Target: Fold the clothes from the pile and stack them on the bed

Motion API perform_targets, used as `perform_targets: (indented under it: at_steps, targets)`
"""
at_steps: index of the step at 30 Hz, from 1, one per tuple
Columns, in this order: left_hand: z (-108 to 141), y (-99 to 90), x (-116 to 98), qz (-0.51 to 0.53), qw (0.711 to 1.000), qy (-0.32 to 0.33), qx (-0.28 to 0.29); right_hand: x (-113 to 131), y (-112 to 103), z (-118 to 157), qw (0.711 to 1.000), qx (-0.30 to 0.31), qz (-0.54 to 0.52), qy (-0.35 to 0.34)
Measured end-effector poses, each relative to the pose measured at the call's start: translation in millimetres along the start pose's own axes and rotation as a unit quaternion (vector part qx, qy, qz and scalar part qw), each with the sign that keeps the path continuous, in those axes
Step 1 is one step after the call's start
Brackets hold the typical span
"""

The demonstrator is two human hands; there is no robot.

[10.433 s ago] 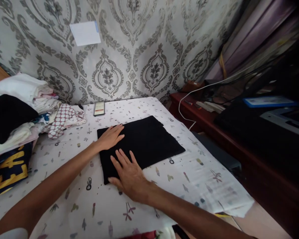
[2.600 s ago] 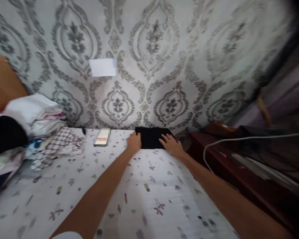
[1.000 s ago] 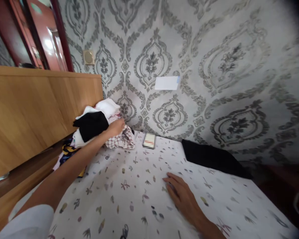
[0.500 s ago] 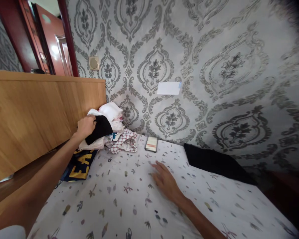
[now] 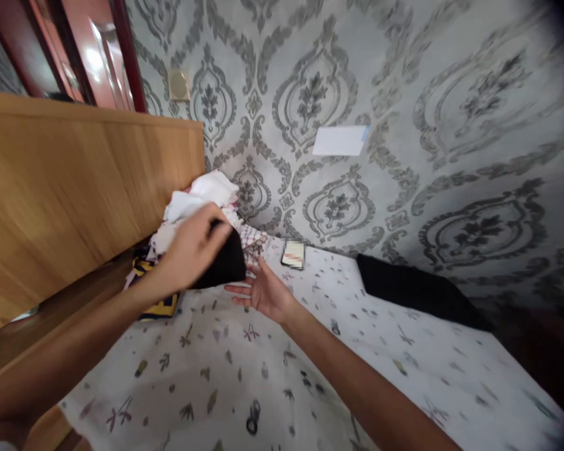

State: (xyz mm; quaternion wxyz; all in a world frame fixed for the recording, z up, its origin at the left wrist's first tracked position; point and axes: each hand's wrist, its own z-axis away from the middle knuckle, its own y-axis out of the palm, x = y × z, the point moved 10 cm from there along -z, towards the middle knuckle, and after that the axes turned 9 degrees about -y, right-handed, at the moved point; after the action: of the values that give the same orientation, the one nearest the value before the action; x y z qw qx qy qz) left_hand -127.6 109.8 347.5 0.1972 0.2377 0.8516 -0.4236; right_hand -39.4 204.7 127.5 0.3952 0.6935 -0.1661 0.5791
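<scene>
Cloth (image 5: 229, 262), plain matte black, is clamped in left grip (image 5: 195, 243), right grip (image 5: 269, 294) spread apart.

A bedroom in a home is indicated by the printed bedsheet (image 5: 235, 376), wooden headboard (image 5: 89, 169), ornately patterned wallpaper (image 5: 395, 94) and piled clothes (image 5: 215, 188).

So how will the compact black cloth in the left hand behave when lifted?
The compact black cloth will probably flop, since its edges look soft and rounded. It seems unlikely to slide from the left hand, as its surface looks matte.
</scene>
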Motion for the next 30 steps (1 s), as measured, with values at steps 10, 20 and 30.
perform_targets:
  at_steps: [10,20,30]
  targets:
    - [182,175.7,-46,0.099,0.861,0.13,0.481,0,-113,104,0.966,-0.17,0.185,-0.055]
    - [64,178.8,124,-0.084,0.94,-0.126,0.305,24,13,164,0.751,-0.022,0.62,-0.226]
    - [64,192.6,116,0.039,0.901,-0.164,0.399,21,28,179,0.82,-0.022,0.524,-0.228]
